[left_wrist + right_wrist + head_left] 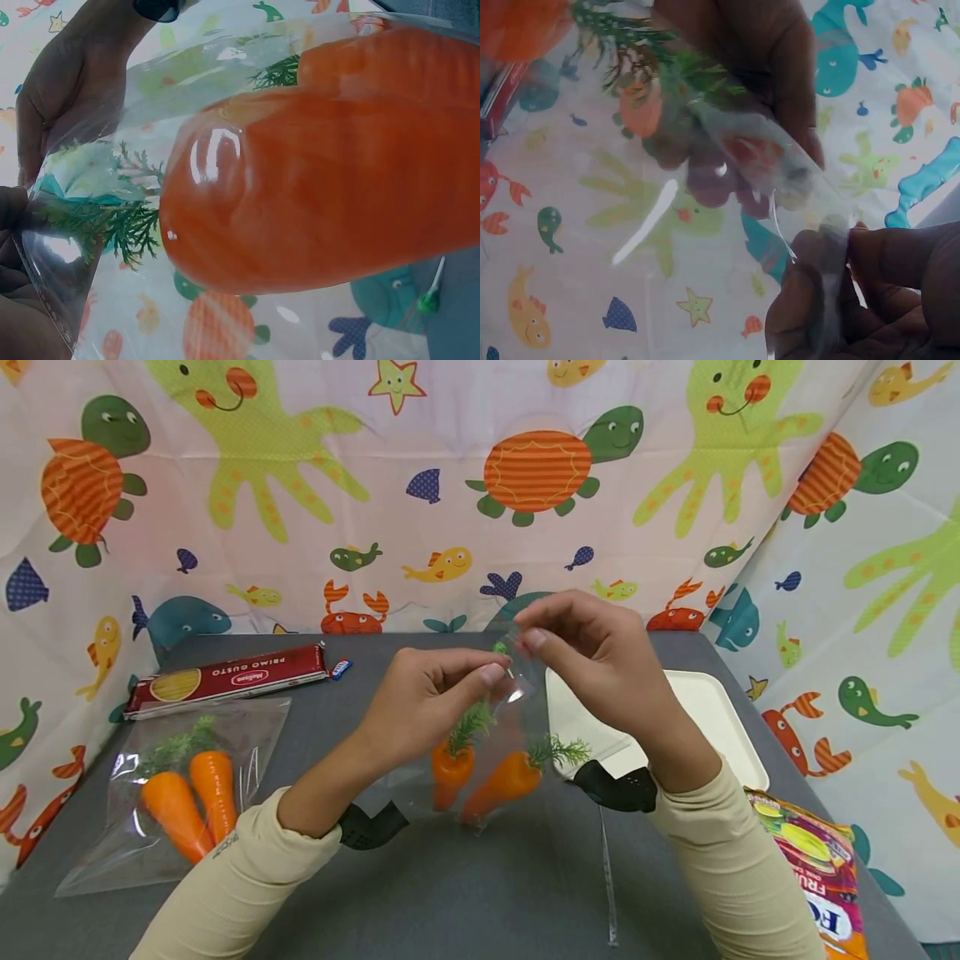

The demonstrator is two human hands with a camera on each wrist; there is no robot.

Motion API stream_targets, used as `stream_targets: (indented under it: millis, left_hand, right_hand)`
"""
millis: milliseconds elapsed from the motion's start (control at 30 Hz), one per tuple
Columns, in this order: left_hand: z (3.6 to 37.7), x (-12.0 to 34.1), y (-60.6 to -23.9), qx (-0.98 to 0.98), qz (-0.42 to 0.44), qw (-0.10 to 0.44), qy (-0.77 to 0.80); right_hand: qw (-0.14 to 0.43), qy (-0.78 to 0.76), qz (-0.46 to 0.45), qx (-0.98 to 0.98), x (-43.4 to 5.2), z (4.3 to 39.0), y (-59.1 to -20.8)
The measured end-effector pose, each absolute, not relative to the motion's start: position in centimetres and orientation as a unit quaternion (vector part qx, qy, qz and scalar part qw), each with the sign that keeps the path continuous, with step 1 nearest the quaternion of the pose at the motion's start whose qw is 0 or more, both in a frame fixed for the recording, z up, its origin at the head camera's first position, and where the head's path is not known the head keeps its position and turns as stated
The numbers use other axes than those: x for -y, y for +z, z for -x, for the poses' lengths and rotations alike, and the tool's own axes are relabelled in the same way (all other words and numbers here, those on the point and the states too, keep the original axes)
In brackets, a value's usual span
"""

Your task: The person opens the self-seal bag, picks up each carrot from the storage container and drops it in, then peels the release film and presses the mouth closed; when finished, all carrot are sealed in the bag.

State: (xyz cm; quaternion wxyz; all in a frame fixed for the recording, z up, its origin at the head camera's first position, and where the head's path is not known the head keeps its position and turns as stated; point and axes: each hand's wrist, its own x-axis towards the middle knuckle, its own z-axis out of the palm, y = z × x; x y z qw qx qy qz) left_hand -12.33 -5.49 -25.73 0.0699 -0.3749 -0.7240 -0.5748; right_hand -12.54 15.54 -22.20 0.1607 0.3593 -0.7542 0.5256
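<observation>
A clear plastic bag (491,752) hangs above the middle of the grey table (450,893), held up by its top edge, with two orange toy carrots (480,777) and their green tops sagging in the bottom. The left hand (431,697) pinches the top edge between thumb and fingertips, and the right hand (592,652) pinches the same edge just beside it, so both hands are closed on the film at the mouth. The film looks thin, limp and slick, likely to crumple or slip under a loose pinch; the carrots seem light but stiff, and their weight pulls the bag downward. The top strip near the mouth is probably the surest place to hold, since the sides would only fold. To the left lies a second bag of carrots (180,793) flat on the table, with a red spaghetti pack (225,677) behind it. A white tray (720,718) sits to the right, and a colourful snack packet (817,868) lies at the near right edge
</observation>
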Motion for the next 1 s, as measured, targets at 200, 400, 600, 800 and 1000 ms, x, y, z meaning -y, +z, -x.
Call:
stream_targets:
  millis: [200, 400, 600, 800, 1000]
  left_hand:
    - [12.33, 5.55, -25.79, 0.731, 0.368, 0.073, -0.569]
    - [12.46, 5.59, -25.86, 0.739, 0.369, 0.086, -0.557]
    - [12.53, 5.64, -25.88, 0.733, 0.378, 0.085, -0.558]
    - [12.54, 5.67, -25.85, 0.736, 0.375, 0.089, -0.556]
    - [12.51, 5.61, -25.87, 0.729, 0.38, 0.087, -0.562]
  right_hand:
    - [0.158, 0.541, -0.34, 0.752, -15.62, 12.59, -22.34]
    - [0.192, 0.491, -0.341, 0.778, -15.43, 12.33, -22.46]
    - [0.204, 0.444, -0.377, 0.787, -15.45, 12.24, -22.62]
    - [0.217, 0.414, -0.401, 0.788, -15.33, 12.22, -22.77]
    - [0.217, 0.426, -0.401, 0.781, -15.55, 12.14, -22.73]
